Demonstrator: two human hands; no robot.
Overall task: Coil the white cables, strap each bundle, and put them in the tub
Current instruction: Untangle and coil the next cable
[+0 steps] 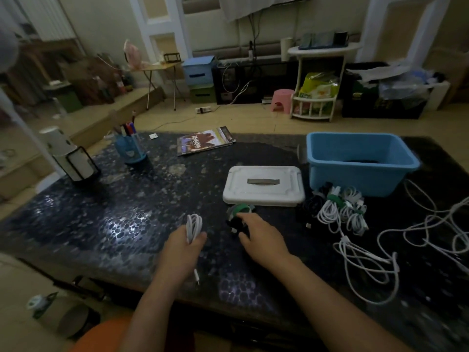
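Observation:
My left hand (184, 246) grips a coiled white cable (194, 226) upright over the dark table; its plug end (196, 276) dangles below my wrist. My right hand (261, 237) reaches onto a small heap of green and black straps (239, 212) just in front of the white lid; whether it holds one is hidden by the fingers. Several strapped white bundles (340, 212) lie in front of the blue tub (360, 161). Loose white cables (368, 265) sprawl across the right of the table.
A white lid (264, 185) with a handle slot lies left of the tub. Further back are a magazine (205, 143), a blue pen holder (130, 151) and a lantern-like lamp (76, 163). The table's near edge runs below my forearms.

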